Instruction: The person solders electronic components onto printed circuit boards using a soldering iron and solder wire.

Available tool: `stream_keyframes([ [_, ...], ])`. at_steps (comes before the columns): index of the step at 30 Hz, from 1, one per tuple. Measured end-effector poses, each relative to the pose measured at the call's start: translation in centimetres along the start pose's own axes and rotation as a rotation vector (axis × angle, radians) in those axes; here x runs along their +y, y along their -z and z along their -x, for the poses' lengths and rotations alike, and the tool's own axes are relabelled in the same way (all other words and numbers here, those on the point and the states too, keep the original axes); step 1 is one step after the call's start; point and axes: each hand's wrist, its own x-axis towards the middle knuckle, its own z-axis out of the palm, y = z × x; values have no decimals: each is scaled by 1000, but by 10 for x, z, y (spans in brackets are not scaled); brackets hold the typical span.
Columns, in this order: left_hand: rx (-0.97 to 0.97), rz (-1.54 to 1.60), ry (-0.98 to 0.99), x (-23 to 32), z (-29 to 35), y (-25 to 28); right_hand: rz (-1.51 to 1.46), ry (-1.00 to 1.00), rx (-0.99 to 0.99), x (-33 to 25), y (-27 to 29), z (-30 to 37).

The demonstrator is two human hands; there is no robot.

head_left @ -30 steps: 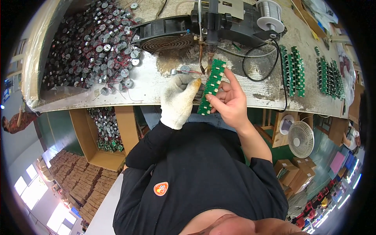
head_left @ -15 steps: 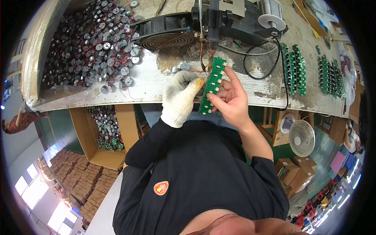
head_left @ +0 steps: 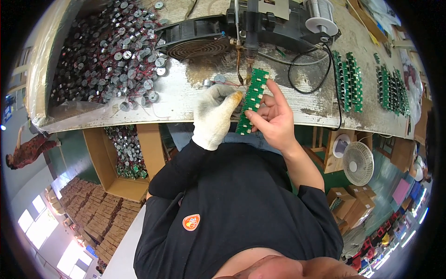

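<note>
The right hand (head_left: 275, 122) pinches a green circuit strip (head_left: 253, 98) near the soldering iron (head_left: 251, 42), where a slip could scorch it; the left hand (head_left: 213, 116) curls, its hold hidden.

You pinch a green board strip (head_left: 255, 95) in your right hand (head_left: 274, 118) over the near bench edge (head_left: 174, 117), gloved left hand (head_left: 212, 116) beside it.

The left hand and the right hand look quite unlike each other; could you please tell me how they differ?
The left hand is gloved in white; the right hand is bare. The right hand grips the green board strip, whereas the left hand is loosely curled, and whether it holds anything cannot be told. Both are close to the strip.
</note>
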Motion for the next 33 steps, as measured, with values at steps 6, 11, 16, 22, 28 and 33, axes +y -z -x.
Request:
stream_keyframes([
  [6, 37, -74, 6, 3, 3, 5, 1, -28, 30, 2, -5, 1],
  [11, -4, -317, -294, -11, 1, 27, 40, -25, 103, -8, 1, -1],
  [16, 99, -611, -740, 7, 17, 68, 9, -5, 119, -6, 3, -8],
  [22, 456, -1022, -640, 32, 29, 134, -1, 2, 110, -4, 2, -11],
  [28, 309, -1173, -664, 26, 10, 147, 11, 11, 93, -5, 0, -10],
  [33, 321, -856, -491, 31, 7, 132, -19, 7, 92, -1, 3, -10],
])
